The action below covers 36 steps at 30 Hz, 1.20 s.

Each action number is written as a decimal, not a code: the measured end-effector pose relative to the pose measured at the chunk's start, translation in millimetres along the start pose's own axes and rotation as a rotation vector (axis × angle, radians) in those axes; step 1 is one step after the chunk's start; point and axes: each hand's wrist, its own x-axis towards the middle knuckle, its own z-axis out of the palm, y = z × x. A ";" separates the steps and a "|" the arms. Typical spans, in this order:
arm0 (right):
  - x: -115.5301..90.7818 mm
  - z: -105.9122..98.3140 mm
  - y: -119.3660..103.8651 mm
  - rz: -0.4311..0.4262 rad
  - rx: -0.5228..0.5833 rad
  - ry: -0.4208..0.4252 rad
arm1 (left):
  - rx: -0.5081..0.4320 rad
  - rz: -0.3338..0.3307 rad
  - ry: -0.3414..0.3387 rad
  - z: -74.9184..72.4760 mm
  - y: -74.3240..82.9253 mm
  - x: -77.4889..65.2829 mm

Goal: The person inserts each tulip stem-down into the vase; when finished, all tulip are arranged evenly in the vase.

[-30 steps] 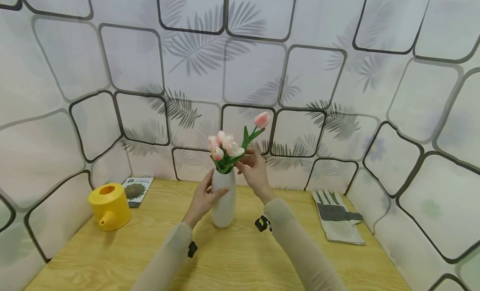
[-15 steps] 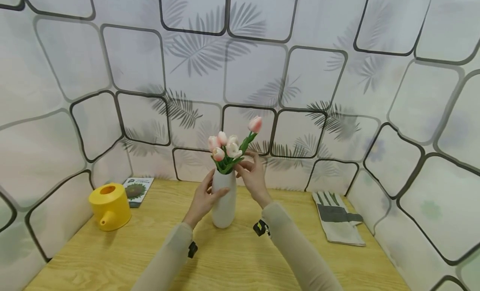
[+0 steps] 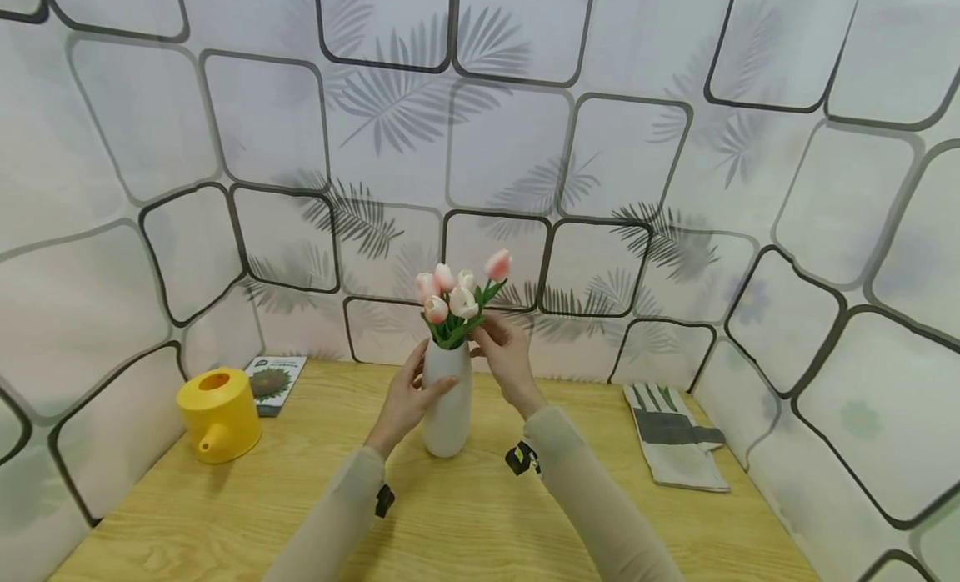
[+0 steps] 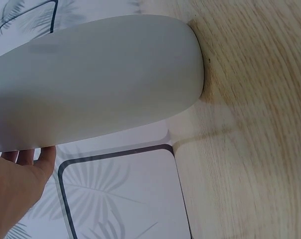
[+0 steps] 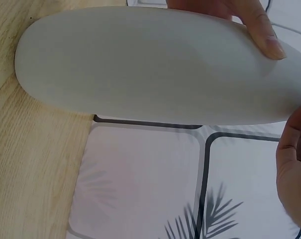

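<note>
A tall white vase (image 3: 447, 407) stands upright on the wooden table with several pink and white tulips (image 3: 444, 303) in its mouth. My left hand (image 3: 403, 398) grips the vase's upper left side, its thumb lying across the front; the left wrist view shows its fingers behind the vase (image 4: 105, 79). At the vase's right rim, my right hand (image 3: 506, 353) pinches the stem of one pink tulip (image 3: 498, 266), which leans right and stands a little above the others. Its stem is mostly hidden by leaves and fingers. In the right wrist view, the right hand (image 5: 295, 169) is beside the vase's neck.
A yellow watering can (image 3: 219, 415) stands at the left, in front of a seed packet (image 3: 272, 382) with a flower picture. Grey and white gloves (image 3: 675, 436) lie at the right. Patterned walls (image 3: 510, 148) enclose the table (image 3: 480, 515) at the back and sides.
The single pink tulip has moved down and left, closer to the bunch, with my right hand following slightly downward. My left hand and the vase have stayed in place.
</note>
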 end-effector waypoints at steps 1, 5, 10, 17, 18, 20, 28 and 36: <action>-0.2 -0.1 0.1 0.000 0.001 0.001 | -0.001 0.000 -0.001 0.0 -0.1 0.1; 0.3 -0.6 1.8 -0.006 -0.020 0.007 | -0.007 0.000 -0.002 0.6 -0.1 0.2; 1.9 -1.4 6.4 -0.002 -0.080 0.008 | -0.009 -0.005 -0.004 1.0 -0.9 0.7; 2.0 -0.8 7.2 0.030 -0.145 -0.029 | 0.002 -0.005 -0.007 0.6 -1.0 1.2; 2.1 -0.6 7.5 0.038 -0.153 -0.036 | 0.005 -0.006 -0.006 0.3 -0.9 1.1; 2.8 -0.4 9.2 0.053 -0.156 -0.046 | 0.010 -0.007 -0.005 -0.5 -0.8 1.0; -3.3 0.7 14.2 0.041 -0.090 -0.065 | 0.023 -0.013 0.006 -4.1 -1.2 -1.9; -17.4 -9.8 20.3 0.118 -0.009 -0.075 | 0.016 -0.003 0.019 -3.0 -4.3 -1.9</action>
